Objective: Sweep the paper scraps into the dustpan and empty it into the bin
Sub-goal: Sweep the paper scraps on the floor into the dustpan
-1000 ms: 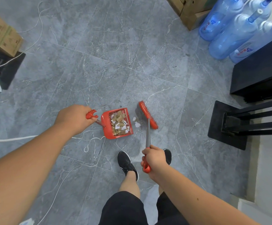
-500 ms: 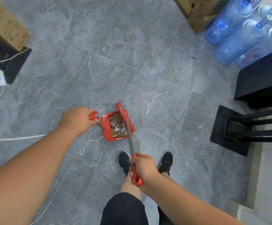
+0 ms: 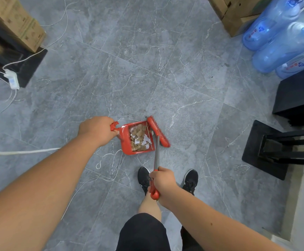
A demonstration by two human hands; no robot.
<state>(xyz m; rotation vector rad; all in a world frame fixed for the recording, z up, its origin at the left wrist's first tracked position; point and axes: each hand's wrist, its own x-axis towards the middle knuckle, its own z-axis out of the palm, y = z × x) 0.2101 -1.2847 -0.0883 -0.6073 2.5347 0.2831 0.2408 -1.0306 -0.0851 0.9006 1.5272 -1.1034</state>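
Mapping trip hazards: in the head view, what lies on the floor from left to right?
White power strip → red dustpan → broom head → black stand base

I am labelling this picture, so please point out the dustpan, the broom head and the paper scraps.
dustpan (image 3: 125,142): head view, on its red back wall.
broom head (image 3: 159,132): head view, on the red block.
paper scraps (image 3: 139,139): head view, middle of the pile inside the pan.

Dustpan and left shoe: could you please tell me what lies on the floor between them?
Head view: only a thin white cord loops across bare tiles between dustpan and shoe.
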